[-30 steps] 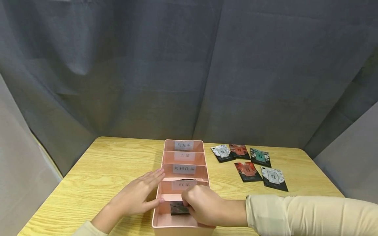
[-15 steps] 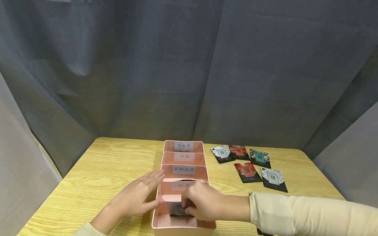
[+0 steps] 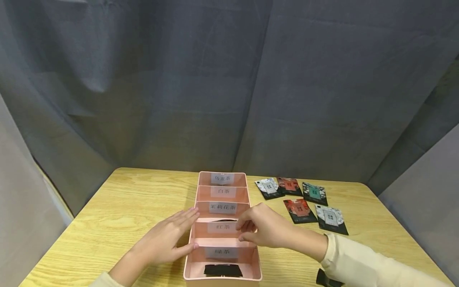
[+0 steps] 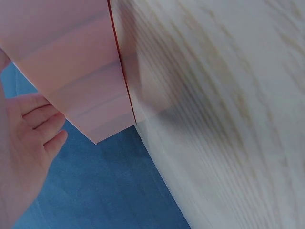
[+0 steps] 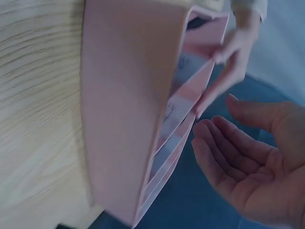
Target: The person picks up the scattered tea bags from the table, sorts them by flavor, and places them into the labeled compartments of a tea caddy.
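A long pink box (image 3: 241, 179) with several labelled compartments stands lengthwise on the table. In its nearest compartment lies a black tea sachet (image 3: 223, 270), and another dark edge (image 3: 224, 220) shows two compartments farther back. My left hand (image 3: 168, 235) rests against the box's left rim, fingers extended; the left wrist view shows that hand (image 4: 28, 138) along the box wall (image 4: 81, 62). Over the box's right side hovers my right hand (image 3: 267, 227), its fingers loosely bent. Nothing is between its thumb and fingers, as the right wrist view of this hand (image 5: 257, 167) shows.
To the right of the box lie several tea sachets: white ones (image 3: 269, 188) (image 3: 331, 219), red ones (image 3: 289, 186) (image 3: 300, 211) and a green one (image 3: 314, 193). A dark item (image 3: 328, 279) sits partly under the right sleeve. A grey curtain (image 3: 222, 87) hangs behind the table.
My right hand has let go of the black sachet in the nearest compartment and risen up and away from it. The sachet now lies low there, uncovering the label. The left hand stays put.
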Available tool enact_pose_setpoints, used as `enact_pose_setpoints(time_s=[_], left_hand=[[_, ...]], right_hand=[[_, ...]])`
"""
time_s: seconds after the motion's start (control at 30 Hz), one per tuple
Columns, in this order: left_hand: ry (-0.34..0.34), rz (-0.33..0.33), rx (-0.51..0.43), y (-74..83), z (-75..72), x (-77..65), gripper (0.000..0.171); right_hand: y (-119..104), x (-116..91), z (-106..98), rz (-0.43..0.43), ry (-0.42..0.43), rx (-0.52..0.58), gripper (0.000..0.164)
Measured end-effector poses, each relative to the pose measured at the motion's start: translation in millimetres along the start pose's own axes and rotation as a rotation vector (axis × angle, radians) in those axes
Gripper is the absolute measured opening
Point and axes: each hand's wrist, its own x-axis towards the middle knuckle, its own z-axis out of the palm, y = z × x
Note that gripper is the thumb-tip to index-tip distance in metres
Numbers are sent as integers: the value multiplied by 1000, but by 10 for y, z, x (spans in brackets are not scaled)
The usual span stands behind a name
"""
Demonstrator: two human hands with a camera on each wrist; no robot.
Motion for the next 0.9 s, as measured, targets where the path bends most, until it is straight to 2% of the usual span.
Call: enact_pose_setpoints(time_s=[0.2,0.33,0.63,0.9], left_hand=[[4,-4,0,2,-5,4,67],[-2,-8,-5,7,-2,3,67],[-14,-11,-4,6,-1,-6,68],[-20,-8,-8,7,-11,-2,67]], right_hand=[[346,-122,-42,73,36,-6,11],[597,-200,-44,109,67,-56,11],[1161,-289,-70,147,150,-142,10],[1563,-376,-126,178,140,-208,16]])
